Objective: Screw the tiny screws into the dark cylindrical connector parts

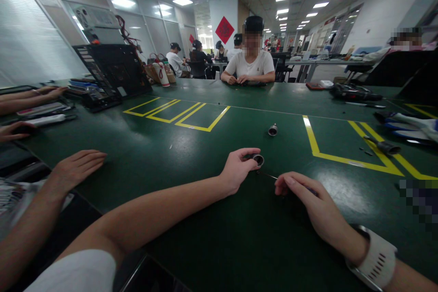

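Observation:
My left hand point(237, 167) rests on the green table point(212, 155) and pinches a small round metal ring part point(258, 160) between thumb and fingers. My right hand point(310, 200), with a white wrist strap behind it, lies just right of it and grips a thin metal tool point(268, 175) whose tip points toward the ring. A second small metal cylinder point(273, 129) lies alone farther out on the table.
Another person's hand point(77, 166) lies flat at the left. Yellow tape boxes point(178, 114) mark the table. A black open device point(112, 73) stands at far left, a screwdriver point(383, 146) and tools at right. A person sits across the table.

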A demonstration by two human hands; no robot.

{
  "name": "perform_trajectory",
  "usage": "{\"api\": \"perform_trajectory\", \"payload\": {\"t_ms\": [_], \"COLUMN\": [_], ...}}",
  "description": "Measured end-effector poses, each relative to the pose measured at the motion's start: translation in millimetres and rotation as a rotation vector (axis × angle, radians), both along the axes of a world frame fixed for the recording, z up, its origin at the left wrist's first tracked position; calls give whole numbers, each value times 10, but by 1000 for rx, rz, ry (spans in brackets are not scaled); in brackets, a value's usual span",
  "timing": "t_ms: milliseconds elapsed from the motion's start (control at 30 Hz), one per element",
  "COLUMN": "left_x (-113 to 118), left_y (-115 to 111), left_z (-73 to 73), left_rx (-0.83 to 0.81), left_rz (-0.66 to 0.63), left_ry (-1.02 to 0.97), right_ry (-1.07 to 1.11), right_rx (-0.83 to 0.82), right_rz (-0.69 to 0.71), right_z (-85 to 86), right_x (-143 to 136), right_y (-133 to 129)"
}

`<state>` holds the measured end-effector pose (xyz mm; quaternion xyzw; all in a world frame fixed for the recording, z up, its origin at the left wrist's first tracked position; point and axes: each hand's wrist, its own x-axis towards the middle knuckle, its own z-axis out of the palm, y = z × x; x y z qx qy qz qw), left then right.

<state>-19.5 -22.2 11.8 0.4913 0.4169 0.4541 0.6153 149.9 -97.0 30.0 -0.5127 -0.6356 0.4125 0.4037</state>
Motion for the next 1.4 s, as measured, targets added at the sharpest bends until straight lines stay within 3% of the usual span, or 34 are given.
{"api": "perform_trajectory", "payload": {"t_ms": [233, 533, 667, 933, 1400], "left_x": [32, 5, 5, -24, 37], "left_y": [-24, -2, 16, 18, -52], "left_z": [56, 3, -20, -46, 40], "left_rx": [-18, -23, 5, 40, 63], "left_rz": [21, -12, -16, -25, -9], "left_ry": [9, 11, 49, 63, 70], "right_ry": [-78, -242, -315, -211, -326], "right_rx": [-10, -96, 57, 372, 374], "right_rz": [0, 28, 29, -5, 35], "right_z": [11, 320, 236, 25, -66], "right_x": [-17, 35, -5, -25, -69], "right_y": [-3, -45, -99, -206, -126]}}
